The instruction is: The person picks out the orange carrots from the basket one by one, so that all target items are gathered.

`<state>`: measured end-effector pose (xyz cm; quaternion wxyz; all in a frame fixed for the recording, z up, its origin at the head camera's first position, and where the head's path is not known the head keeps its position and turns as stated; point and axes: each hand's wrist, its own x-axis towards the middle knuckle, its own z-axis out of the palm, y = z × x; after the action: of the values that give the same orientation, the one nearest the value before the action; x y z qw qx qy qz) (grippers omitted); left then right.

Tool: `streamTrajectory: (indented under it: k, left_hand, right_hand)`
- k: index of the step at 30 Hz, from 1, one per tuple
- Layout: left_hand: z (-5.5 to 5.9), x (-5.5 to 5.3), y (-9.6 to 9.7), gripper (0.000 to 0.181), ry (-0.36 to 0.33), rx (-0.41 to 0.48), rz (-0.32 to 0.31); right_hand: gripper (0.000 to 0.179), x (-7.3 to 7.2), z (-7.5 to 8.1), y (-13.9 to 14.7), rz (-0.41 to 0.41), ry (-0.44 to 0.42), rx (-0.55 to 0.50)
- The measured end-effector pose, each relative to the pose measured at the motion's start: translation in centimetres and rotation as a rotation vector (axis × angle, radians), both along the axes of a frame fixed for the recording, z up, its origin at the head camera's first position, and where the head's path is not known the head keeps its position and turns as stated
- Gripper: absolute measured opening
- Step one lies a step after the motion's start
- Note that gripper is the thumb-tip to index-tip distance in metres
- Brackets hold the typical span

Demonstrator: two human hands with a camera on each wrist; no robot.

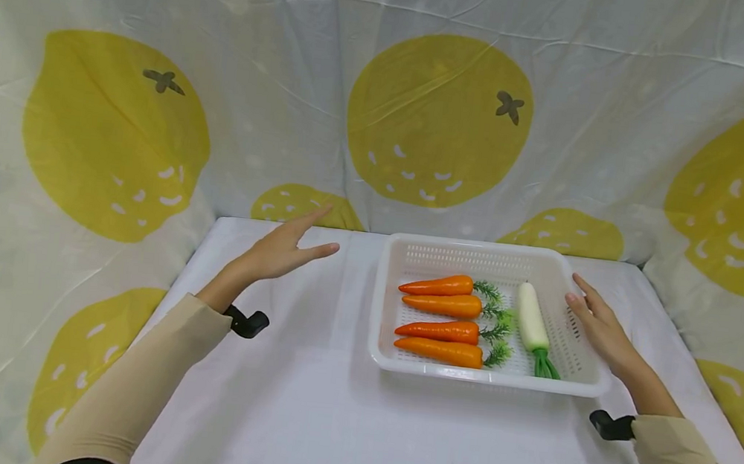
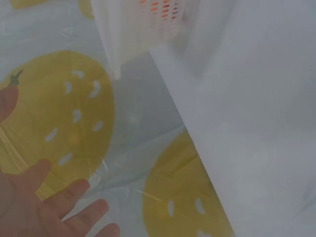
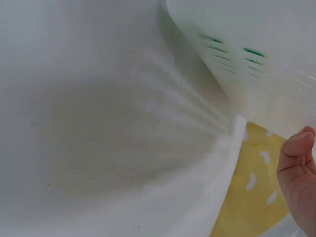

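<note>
A white plastic basket point(image 1: 486, 377) stands on the white-covered table. Inside, several orange carrots point(image 1: 442, 306) with leafy green tops lie in a stack of rows at the left. A white radish point(image 1: 532, 318) with green stems lies at the right. At the basket's right rim, my right hand point(image 1: 605, 329) holds the edge with thumb over it; the right wrist view shows that hand point(image 3: 298, 173) against the basket wall point(image 3: 266, 94). My left hand point(image 1: 276, 249) hovers left of the basket, apart from it, fingers extended and thumb spread; in the left wrist view this hand point(image 2: 54, 207) holds nothing.
A pale curtain point(image 1: 277, 103) printed with yellow lemons hangs behind and along both sides of the table point(image 1: 352, 439). Black wrist straps point(image 1: 247, 322) sit at both cuffs.
</note>
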<state>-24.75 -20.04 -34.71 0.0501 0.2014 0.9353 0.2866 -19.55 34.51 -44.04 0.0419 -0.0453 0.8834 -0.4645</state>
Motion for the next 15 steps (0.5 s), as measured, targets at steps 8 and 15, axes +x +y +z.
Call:
streamTrajectory:
  k: [8, 15]
  left_hand:
    - [1.2, -0.6, 3.6, 0.080, -0.022, 0.027, -0.061]
    - [1.8, -1.7, 7.3, 0.077, -0.032, 0.047, -0.139]
  right_hand:
    - [0.063, 0.1, -0.4, 0.2, -0.010, 0.015, -0.017]
    - [0.062, 0.1, -0.7, 0.5, -0.018, 0.029, -0.050]
